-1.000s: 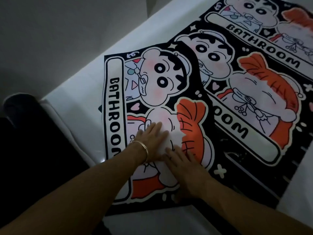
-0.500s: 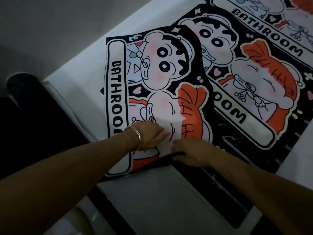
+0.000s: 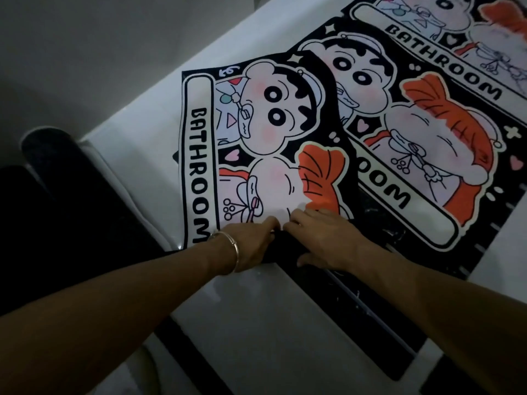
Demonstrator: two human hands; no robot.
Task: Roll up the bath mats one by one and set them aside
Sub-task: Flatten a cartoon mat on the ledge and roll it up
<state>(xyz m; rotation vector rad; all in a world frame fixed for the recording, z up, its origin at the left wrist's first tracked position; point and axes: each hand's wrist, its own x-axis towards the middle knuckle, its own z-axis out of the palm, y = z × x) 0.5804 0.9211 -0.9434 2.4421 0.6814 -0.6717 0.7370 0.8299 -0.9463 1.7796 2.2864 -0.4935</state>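
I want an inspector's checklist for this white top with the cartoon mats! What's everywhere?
Surface: white top, dimly lit.
Job's things: nearest mat, its near edge curled into a dark roll; second mat partly under it; third mat farther off.
Clutter: nothing seen.
Grippers: left hand, with a bracelet on its wrist, and right hand both grip the roll.
Cables: nothing seen.
Surroundings: dark shape left of the top; grey wall beyond.

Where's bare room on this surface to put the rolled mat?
Two bare patches: the white strip left of the near mat, and the patch nearest you, below the roll. Right and beyond is crowded: the second mat and third mat overlap there.
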